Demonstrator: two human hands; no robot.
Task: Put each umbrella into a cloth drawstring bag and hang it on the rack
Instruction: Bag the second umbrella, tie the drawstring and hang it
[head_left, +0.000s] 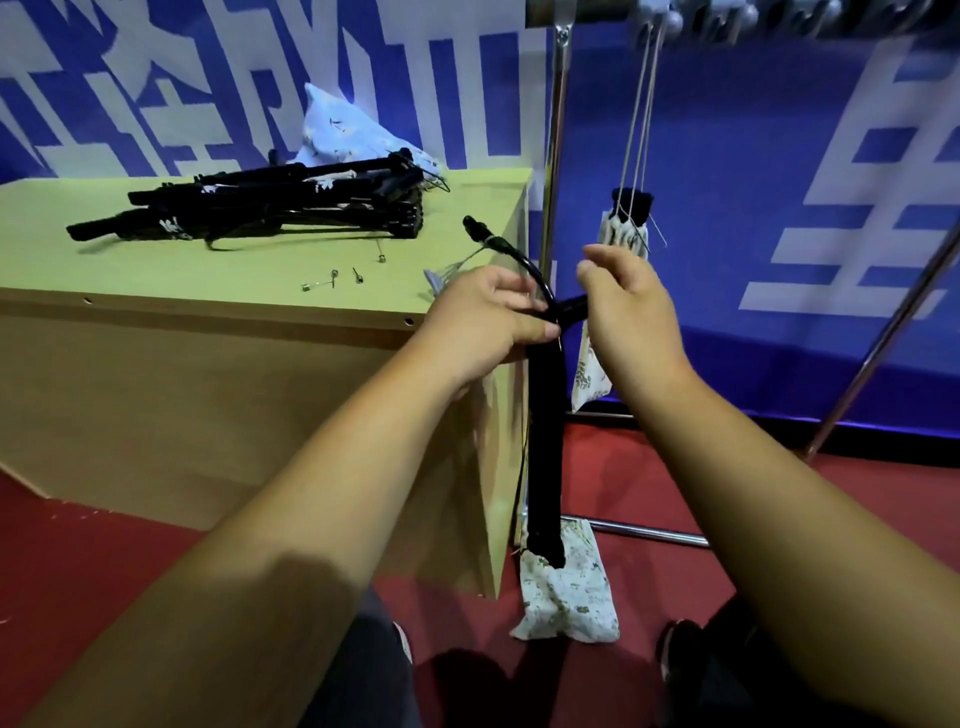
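A black folded umbrella (543, 441) stands upright beside the table's corner, its lower end inside a patterned cloth drawstring bag (569, 597) slumped on the red floor. My left hand (483, 322) grips the umbrella's top, where a black curved strap or handle arcs up. My right hand (631, 312) holds the black end sticking out to the right, fingers curled. One bagged umbrella (626, 223) hangs by cords from the rack bar (597, 13). Several black umbrellas (260, 208) lie piled on the table.
The wooden table (182, 338) fills the left, with small metal pins (332, 278) and spare cloth bags (343, 130) at its back. The rack's chrome upright (556, 156) stands just behind the umbrella; a slanted chrome leg (883, 338) runs at right.
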